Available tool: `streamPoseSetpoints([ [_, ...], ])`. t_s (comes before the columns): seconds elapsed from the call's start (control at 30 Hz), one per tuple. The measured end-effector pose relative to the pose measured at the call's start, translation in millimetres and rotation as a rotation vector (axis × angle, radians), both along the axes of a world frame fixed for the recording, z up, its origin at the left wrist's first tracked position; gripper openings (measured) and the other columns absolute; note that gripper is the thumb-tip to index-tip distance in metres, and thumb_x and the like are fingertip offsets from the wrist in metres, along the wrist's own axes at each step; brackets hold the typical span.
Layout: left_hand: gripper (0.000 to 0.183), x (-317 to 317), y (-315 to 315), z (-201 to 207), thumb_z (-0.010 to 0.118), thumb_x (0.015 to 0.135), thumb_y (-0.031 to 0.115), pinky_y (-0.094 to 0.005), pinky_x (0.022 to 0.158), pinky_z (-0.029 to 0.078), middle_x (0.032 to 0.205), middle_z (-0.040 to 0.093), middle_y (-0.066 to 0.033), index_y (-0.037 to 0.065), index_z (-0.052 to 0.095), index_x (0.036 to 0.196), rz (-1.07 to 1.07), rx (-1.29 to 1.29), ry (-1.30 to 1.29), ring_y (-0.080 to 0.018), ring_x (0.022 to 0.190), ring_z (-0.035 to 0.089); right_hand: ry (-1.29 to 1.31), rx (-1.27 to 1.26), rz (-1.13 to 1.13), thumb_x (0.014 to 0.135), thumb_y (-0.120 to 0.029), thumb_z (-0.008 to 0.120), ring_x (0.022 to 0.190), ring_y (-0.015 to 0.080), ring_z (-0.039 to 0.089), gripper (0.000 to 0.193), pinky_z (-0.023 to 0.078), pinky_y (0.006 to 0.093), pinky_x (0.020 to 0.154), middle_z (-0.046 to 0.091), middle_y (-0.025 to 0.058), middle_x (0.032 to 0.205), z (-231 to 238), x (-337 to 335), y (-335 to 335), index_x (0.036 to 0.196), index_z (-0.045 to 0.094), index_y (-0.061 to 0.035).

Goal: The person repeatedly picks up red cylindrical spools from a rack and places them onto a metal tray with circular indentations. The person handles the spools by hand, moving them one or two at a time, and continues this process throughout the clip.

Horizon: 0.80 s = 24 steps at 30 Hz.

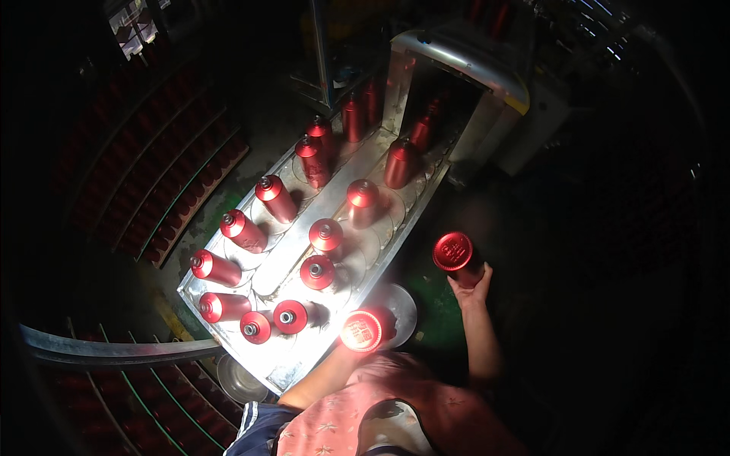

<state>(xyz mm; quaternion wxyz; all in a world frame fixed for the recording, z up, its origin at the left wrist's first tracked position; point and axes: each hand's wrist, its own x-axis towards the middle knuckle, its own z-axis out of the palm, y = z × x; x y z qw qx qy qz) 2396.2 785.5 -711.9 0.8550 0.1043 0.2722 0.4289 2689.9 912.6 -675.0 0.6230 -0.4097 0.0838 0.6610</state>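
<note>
Left hand hidden behind glare-washed red bottle, far bottles lost in tunnel shadow, left racks dim.

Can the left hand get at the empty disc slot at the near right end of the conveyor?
Probably yes. The left hand holds a red bottle upside down right beside that empty disc, with nothing between them.

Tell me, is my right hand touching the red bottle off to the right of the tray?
Touching. The head view shows the right hand gripping the red bottle from below.
</note>
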Motion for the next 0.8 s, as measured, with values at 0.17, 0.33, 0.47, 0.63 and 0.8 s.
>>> streamPoseSetpoints([
  [0.17, 0.046, -25.5, 60.9, 89.5, 0.049, 0.101, 0.044, -0.0398, 0.083, 0.057, 0.107, 0.068, -0.0129, 0.003, 0.062, 0.117, 0.074, -0.154, -0.243, -0.0267, 0.095, 0.066, -0.952, 0.328, -0.186, 0.097, -0.022, 0.064, 0.111, 0.0197, 0.06, 0.042, 0.049, 0.0349, 0.095, 0.06, 0.0078, 0.127, 47.8, 21.7, 161.2, 0.138, 0.058, -0.0133],
  [0.33, 0.046, -101.1, 117.0, 188.6, 0.052, 0.1, 0.044, -0.0392, 0.084, 0.056, 0.108, 0.067, -0.0131, 0.002, 0.061, 0.118, 0.301, -0.117, 0.132, -0.0255, 0.096, 0.066, -1.787, 0.615, -0.049, 0.075, -0.02, 0.083, 0.124, 0.0283, 0.05, 0.043, 0.039, 0.0407, 0.107, 0.056, 0.0101, 0.131, 32.0, -47.2, 307.1, 0.116, 0.074, -0.024],
  [0.47, 0.046, -147.9, 125.7, 268.4, 0.053, 0.099, 0.044, -0.0388, 0.085, 0.056, 0.109, 0.067, -0.0132, 0.002, 0.061, 0.119, 0.674, -0.033, 0.43, -0.0245, 0.097, 0.066, -1.853, 0.606, 0.211, 0.073, -0.025, 0.084, 0.124, 0.0349, 0.047, 0.046, 0.041, 0.0438, 0.107, 0.051, 0.0076, 0.139, -9.7, -86.1, 376.7, 0.116, 0.073, -0.035],
  [0.63, 0.055, -165.5, 143.0, 312.9, 0.062, 0.094, 0.045, -0.0367, 0.091, 0.054, 0.115, 0.066, -0.0122, 0.0, 0.059, 0.126, 1.042, 0.193, 1.017, -0.0221, 0.101, 0.065, -1.927, 0.593, 0.532, 0.075, -0.025, 0.084, 0.127, 0.0377, 0.044, 0.046, 0.041, 0.0438, 0.108, 0.05, 0.0131, 0.141, -49.4, -66.0, 434.9, 0.119, 0.073, -0.0338],
  [0.8, 0.056, -169.3, 165.4, 314.4, 0.072, 0.089, 0.035, -0.0399, 0.104, 0.049, 0.131, 0.062, -0.0209, -0.005, 0.059, 0.125, 1.144, 0.305, 1.188, -0.028, 0.116, 0.064, -2.029, 0.924, 0.407, 0.079, -0.002, 0.075, 0.104, 0.0249, 0.055, 0.041, 0.049, 0.0347, 0.093, 0.061, 0.0097, 0.116, 55.5, -84.1, 479.1, 0.117, 0.075, -0.0185],
])
